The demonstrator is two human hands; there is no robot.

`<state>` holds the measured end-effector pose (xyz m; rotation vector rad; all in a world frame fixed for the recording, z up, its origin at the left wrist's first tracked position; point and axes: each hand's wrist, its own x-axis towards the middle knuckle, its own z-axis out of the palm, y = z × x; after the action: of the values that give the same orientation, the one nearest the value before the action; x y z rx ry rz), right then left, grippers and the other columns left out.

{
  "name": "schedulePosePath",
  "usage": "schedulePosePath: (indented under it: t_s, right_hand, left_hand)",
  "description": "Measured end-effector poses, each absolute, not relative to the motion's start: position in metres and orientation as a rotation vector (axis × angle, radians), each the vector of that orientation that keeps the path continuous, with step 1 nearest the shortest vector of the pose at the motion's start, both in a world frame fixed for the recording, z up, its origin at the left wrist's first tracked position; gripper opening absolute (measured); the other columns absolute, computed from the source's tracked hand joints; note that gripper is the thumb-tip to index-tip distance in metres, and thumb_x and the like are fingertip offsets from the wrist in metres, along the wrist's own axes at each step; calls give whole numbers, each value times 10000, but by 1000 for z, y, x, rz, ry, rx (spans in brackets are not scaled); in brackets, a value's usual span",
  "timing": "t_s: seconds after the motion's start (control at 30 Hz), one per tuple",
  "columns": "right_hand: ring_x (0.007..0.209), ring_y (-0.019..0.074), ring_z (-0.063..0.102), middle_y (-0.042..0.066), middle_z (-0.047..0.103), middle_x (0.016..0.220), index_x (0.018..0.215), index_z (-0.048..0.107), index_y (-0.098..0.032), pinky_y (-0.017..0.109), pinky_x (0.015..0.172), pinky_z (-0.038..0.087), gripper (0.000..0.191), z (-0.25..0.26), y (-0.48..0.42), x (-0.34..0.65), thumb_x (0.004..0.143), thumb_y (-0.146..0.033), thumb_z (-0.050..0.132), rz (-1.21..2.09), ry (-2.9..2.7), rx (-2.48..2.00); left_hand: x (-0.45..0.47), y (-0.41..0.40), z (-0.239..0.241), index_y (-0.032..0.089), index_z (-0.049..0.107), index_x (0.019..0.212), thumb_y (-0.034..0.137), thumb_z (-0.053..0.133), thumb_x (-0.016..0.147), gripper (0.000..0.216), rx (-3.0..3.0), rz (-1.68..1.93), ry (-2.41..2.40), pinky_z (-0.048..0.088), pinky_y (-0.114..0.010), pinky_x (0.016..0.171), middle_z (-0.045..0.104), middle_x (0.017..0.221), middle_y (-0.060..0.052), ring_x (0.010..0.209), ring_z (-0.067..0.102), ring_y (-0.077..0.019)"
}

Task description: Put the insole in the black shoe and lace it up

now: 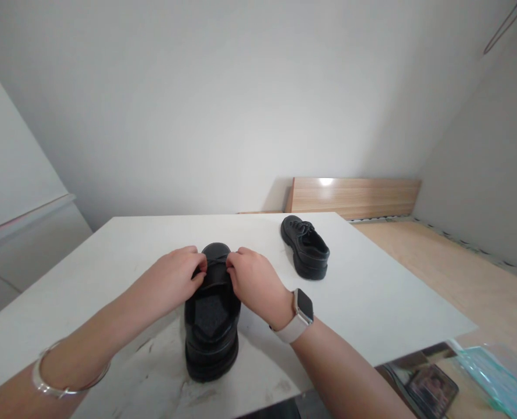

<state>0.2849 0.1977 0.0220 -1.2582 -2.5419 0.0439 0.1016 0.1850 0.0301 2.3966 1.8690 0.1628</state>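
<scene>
Fingers of both hands meet at the tongue of a chunky black leather shoe (211, 317) that stands near the front edge of the white table (371, 302), heel toward the person; the left hand (175, 279) pinches the upper at its left side, the right hand (253, 282), with a pale watch (302, 308) on its wrist, pinches at the right; whether a lace lies between the fingertips cannot be told. To work well here, the pull on both sides should probably stay even so the shoe keeps upright. A second black lace-up shoe (306, 247) lies well apart toward the far right corner. Both shoes look empty inside; no other container shows on the table.
</scene>
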Motion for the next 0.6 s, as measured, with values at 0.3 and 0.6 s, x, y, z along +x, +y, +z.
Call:
schedulePosePath:
  t_s: [0.3,0.6]
  right_hand:
    - [827,165,591,35,603,920,947,525,-172,279,703,474,77,53,192,271,996,-136,478,357,-2088,-821]
    - [749,93,587,-13,589,929,961,504,-225,236,714,509,65,116,178,261,1024,-216,493,701,-1573,-232]
  left_hand:
    - [100,169,61,202,619,911,364,533,927,184,2250,1236,1680,450,-250,605,611,763,1,666,584,-144]
    - [126,151,122,155,697,940,313,748,847,190,1758,2011,1344,562,-168,610,704,724,12,619,676,-106]
